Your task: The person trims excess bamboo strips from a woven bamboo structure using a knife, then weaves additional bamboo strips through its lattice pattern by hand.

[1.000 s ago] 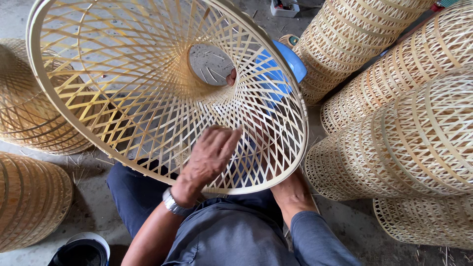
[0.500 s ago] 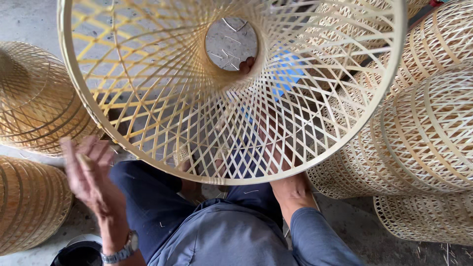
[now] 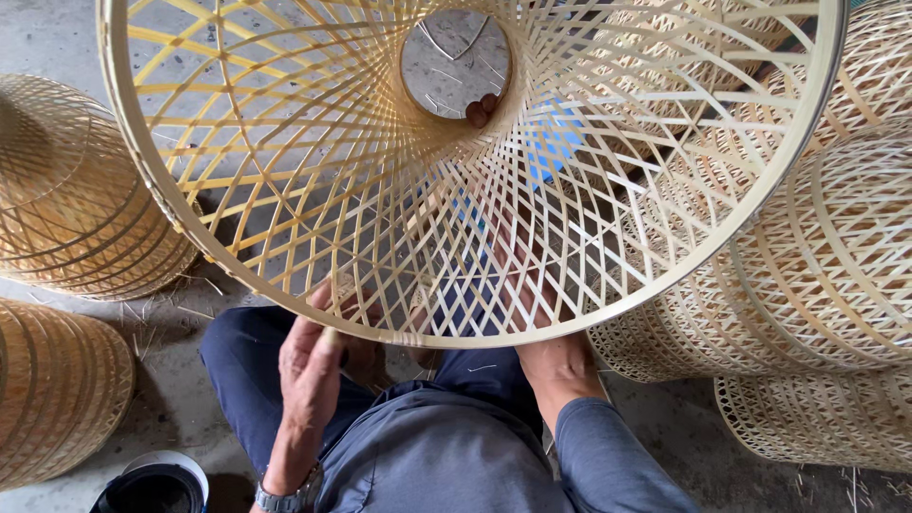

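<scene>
A large woven bamboo lampshade (image 3: 313,180) fills the upper frame, held above the person's lap. Its wide open rim faces the camera; its long axis runs away from the viewer to a small round opening at the far end, tilted slightly up-frame. The left hand (image 3: 318,366) rests at the lower near rim, fingers curled about the rim strip. The right hand is mostly hidden: the forearm passes under the weave, and fingertips (image 3: 481,107) show hooked over the edge of the small far opening, gripping it. Stacked woven shades (image 3: 836,266) stand to the right, further shades (image 3: 66,199) to the left. A dark container (image 3: 152,484) sits on the concrete floor (image 3: 57,38).
</scene>
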